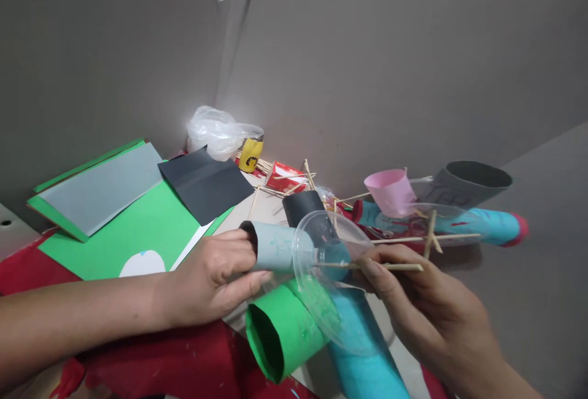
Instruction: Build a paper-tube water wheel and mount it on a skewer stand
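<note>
My left hand (pixel 218 273) grips a light grey paper tube (pixel 275 246), with some fingers inside its open end and the thumb below. The tube's other end meets a clear plastic disc (pixel 324 316). Between thumb and fingertips, my right hand (pixel 427 307) pinches a thin wooden stick (pixel 407 267), whose far part reaches across the disc. Around the disc, a green paper tube (pixel 294 331) points down left, a blue tube (pixel 367 356) runs toward me, and a black tube (pixel 305 209) lies behind. Whether each is attached to the disc, I cannot tell.
Green sheets (pixel 179 209), a grey sheet (pixel 110 184) and a black sheet (pixel 206 184) lie left. Behind are a plastic bag (pixel 211 132), a yellow can (pixel 251 152) and loose sticks. A second assembly with a pink ring (pixel 390 190) and dark grey tube (pixel 459 184) stands right.
</note>
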A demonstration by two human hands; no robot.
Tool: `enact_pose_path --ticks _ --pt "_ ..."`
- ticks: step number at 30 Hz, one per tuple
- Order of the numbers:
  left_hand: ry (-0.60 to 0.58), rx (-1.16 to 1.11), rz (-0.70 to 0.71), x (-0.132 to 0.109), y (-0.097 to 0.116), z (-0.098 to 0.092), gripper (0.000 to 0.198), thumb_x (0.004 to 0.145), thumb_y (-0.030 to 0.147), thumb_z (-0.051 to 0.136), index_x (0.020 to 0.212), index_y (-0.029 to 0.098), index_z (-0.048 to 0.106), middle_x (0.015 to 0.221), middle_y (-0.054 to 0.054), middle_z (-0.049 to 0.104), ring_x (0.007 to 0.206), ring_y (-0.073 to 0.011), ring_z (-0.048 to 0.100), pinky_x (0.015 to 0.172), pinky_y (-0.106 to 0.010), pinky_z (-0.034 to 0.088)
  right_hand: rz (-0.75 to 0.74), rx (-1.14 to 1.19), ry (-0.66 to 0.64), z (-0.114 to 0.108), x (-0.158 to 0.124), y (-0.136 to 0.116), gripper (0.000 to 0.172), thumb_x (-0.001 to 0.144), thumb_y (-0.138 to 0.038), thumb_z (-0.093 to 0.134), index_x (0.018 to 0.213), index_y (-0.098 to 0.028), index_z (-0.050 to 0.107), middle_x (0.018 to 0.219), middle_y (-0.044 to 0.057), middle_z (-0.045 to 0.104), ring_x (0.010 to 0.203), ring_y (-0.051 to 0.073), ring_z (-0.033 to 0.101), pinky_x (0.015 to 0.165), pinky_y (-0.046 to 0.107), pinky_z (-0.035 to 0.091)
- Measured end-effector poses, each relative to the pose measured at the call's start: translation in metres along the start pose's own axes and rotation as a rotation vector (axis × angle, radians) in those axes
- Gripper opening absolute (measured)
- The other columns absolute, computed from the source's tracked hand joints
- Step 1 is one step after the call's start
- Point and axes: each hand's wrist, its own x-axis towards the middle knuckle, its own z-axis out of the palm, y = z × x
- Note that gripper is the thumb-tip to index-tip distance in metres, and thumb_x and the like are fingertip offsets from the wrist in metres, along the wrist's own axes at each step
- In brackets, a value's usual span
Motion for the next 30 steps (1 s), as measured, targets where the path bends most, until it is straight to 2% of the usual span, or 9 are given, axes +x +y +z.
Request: enact_pose_path --ticks 5,8,10,15,20,22,24,27,30 --pt "-0.030 -0.056 -0.083 -0.002 -0.006 -0.002 0.027 0.096 0.019 0.050 0.070 0.016 0.057 0.064 -0.001 0.056 0.063 -0.0125 0.051 0.061 -0.025 0.045 -0.052 -0.055 -0.054 -0.003 0.001 -0.004 0.009 0.098 -0.021 0.050 0.097 -0.028 0.056 0.082 0.000 0.064 0.065 0.014 0.063 0.061 0.024 0.052" --pt "-0.030 -0.061 -0.127 -0.002 -0.008 -0.002 0.030 0.097 0.022 0.050 0.068 0.017 0.054 0.062 0.002 0.048 0.059 -0.0108 0.044 0.057 -0.023 0.041 -0.108 -0.078 -0.079 -0.004 0.004 -0.006 0.012 0.097 -0.018 0.048 0.097 -0.028 0.054 0.081 0.000 0.062 0.064 0.013 0.061 0.058 0.023 0.050" --pt "-0.027 -0.047 -0.127 -0.001 -0.009 -0.002 0.028 0.097 0.022 0.049 0.070 0.017 0.055 0.062 0.002 0.049 0.060 -0.0108 0.044 0.057 -0.023 0.041 -0.139 -0.069 -0.097 -0.005 0.004 -0.005 0.013 0.097 -0.016 0.048 0.099 -0.028 0.054 0.081 0.000 0.062 0.064 0.014 0.061 0.058 0.023 0.049" --pt "-0.008 0.004 -0.077 0.000 -0.015 -0.002 0.027 0.097 0.022 0.048 0.072 0.018 0.053 0.061 0.002 0.051 0.058 -0.0112 0.046 0.057 -0.024 0.040 -0.134 -0.024 -0.186 -0.009 0.004 -0.001 0.013 0.096 -0.016 0.048 0.095 -0.027 0.054 0.079 0.000 0.062 0.065 0.014 0.062 0.059 0.023 0.049" --pt "0.000 0.063 0.061 0.001 -0.017 -0.003 0.024 0.099 0.020 0.045 0.076 0.019 0.051 0.063 0.000 0.056 0.059 -0.0126 0.049 0.059 -0.025 0.042 -0.103 0.043 -0.225 -0.008 0.015 -0.009 0.014 0.095 -0.018 0.049 0.084 -0.026 0.054 0.065 -0.004 0.056 0.050 0.011 0.054 0.048 0.021 0.047" --pt "0.017 0.070 0.098 0.002 -0.016 -0.004 0.023 0.098 0.019 0.046 0.076 0.019 0.049 0.062 0.001 0.055 0.059 -0.0127 0.049 0.059 -0.025 0.041 -0.158 0.026 -0.194 -0.008 0.019 -0.010 0.009 0.093 -0.019 0.054 0.091 -0.026 0.058 0.072 -0.002 0.062 0.059 0.013 0.061 0.055 0.023 0.052" --pt "0.021 0.073 0.093 0.003 -0.015 -0.005 0.023 0.098 0.019 0.047 0.075 0.019 0.048 0.061 0.001 0.054 0.059 -0.0127 0.048 0.058 -0.026 0.040 -0.239 -0.021 -0.156 -0.008 0.021 -0.007 0.017 0.090 -0.020 0.060 0.105 -0.027 0.062 0.090 0.004 0.069 0.080 0.019 0.068 0.068 0.028 0.058" --pt "0.019 0.067 0.083 0.004 -0.015 -0.006 0.025 0.098 0.020 0.047 0.074 0.019 0.049 0.061 0.001 0.053 0.059 -0.0129 0.048 0.058 -0.027 0.039 -0.320 -0.096 -0.146 -0.006 0.020 0.001 0.032 0.089 -0.020 0.062 0.120 -0.028 0.063 0.115 0.009 0.070 0.106 0.025 0.067 0.087 0.039 0.059" --pt "0.004 0.065 0.095 0.004 -0.015 -0.006 0.025 0.099 0.021 0.046 0.074 0.019 0.049 0.061 0.001 0.053 0.058 -0.0126 0.048 0.057 -0.026 0.038 -0.368 -0.154 -0.166 -0.005 0.017 0.006 0.034 0.090 -0.018 0.059 0.123 -0.026 0.063 0.126 0.009 0.068 0.117 0.025 0.064 0.097 0.042 0.056"
